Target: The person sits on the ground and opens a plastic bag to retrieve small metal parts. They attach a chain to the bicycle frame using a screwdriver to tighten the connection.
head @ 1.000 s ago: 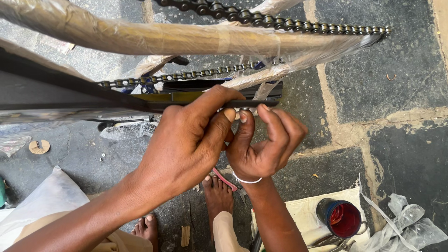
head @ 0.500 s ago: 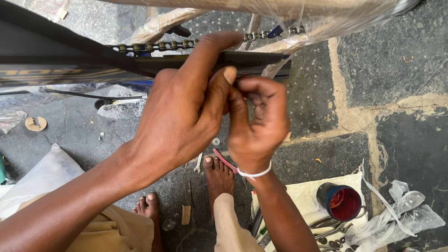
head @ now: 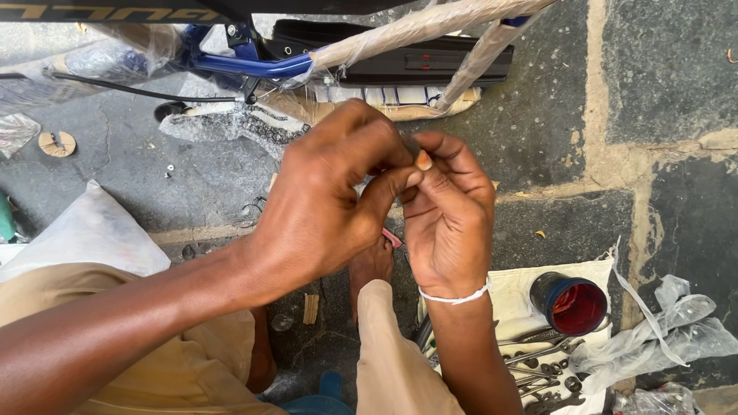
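Observation:
My left hand (head: 323, 207) and my right hand (head: 446, 223) meet in the middle of the view, fingertips pinched together on one small dark part (head: 410, 147) that is mostly hidden between them. A thin white band (head: 455, 297) circles my right wrist. Just above the hands is a bicycle: a blue frame tube (head: 254, 65), a plastic-wrapped tube (head: 415, 27) and a long black piece (head: 430, 65). Both hands are held clear of the bicycle. My bare foot (head: 370, 265) rests on the stone floor under them.
A black tin with a red inside (head: 573, 303) stands on a white cloth (head: 515, 284) at the lower right, beside several wrenches (head: 538, 361). Crumpled clear plastic (head: 676, 330) lies further right. A white sack (head: 84, 230) sits at the left on the grey stone floor (head: 669, 77).
Both hands have come down and away from the bicycle chain, still pinched together. The view has tilted down, so the chain is out of sight and the tools show more.

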